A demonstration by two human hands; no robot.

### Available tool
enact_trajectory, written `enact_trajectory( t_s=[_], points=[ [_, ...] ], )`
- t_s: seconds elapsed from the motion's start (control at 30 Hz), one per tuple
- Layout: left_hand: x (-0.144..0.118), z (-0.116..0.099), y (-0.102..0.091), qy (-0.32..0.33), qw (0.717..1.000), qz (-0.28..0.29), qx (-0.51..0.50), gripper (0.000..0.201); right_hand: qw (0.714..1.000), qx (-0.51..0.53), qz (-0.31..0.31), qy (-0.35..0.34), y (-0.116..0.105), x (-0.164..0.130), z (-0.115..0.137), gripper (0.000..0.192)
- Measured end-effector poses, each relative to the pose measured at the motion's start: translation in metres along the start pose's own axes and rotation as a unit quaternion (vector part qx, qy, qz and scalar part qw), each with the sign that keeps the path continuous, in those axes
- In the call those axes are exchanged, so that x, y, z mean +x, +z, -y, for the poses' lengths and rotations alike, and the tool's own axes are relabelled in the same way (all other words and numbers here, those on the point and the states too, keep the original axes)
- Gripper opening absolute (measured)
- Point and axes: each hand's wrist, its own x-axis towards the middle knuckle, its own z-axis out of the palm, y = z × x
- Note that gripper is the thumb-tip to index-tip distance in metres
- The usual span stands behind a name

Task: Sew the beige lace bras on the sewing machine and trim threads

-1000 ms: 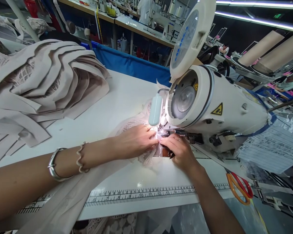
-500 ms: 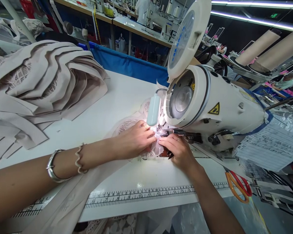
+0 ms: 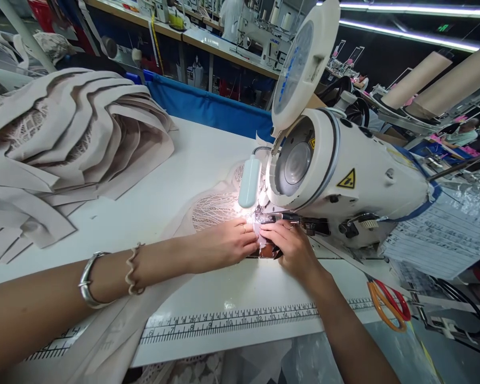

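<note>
Nearest, a printed ruler (image 3: 232,321) edges the counter (image 3: 176,176); both hands, left hand (image 3: 224,244) and right hand (image 3: 292,246), press flat, fingertips together, on the lace piece (image 3: 216,209) at the sewing machine (image 3: 344,176) needle; seam looks under way; farther left, a fabric stack (image 3: 72,144) waits, apparently unsewn.

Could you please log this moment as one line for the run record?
left hand: pressing lace fabric flat | right hand: on fabric at needle | sewing machine: lamp lit | scissors: lying at right
</note>
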Motion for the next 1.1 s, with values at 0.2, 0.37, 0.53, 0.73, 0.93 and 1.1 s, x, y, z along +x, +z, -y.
enact_trajectory(
  t_s=[0.2, 0.37, 0.53, 0.73, 0.93, 1.1],
  points=[
    [-0.004, -0.001, -0.003, -0.059, 0.998, -0.009, -0.014, 0.036, 0.999, 0.008, 0.035, 0.028, -0.005, -0.001, 0.000, 0.037],
    [-0.006, 0.005, -0.003, -0.052, 0.999, -0.006, 0.002, 0.038, 0.999, 0.029, 0.026, 0.023, -0.006, -0.002, -0.002, 0.029],
    [-0.006, 0.013, 0.002, -0.065, 0.997, -0.030, 0.012, 0.033, 0.998, 0.027, 0.043, 0.047, -0.005, -0.004, -0.002, 0.036],
    [-0.005, 0.020, 0.001, -0.083, 0.996, -0.027, -0.022, 0.031, 0.995, -0.004, 0.058, 0.077, -0.005, -0.003, 0.001, 0.055],
    [-0.007, 0.027, 0.001, -0.123, 0.991, 0.010, -0.047, 0.044, 0.994, -0.043, 0.065, 0.077, -0.003, -0.002, 0.001, 0.065],
    [-0.011, 0.040, 0.011, -0.134, 0.989, -0.002, -0.064, 0.041, 0.995, -0.061, 0.054, 0.061, 0.000, -0.003, 0.000, 0.065]
  ],
)
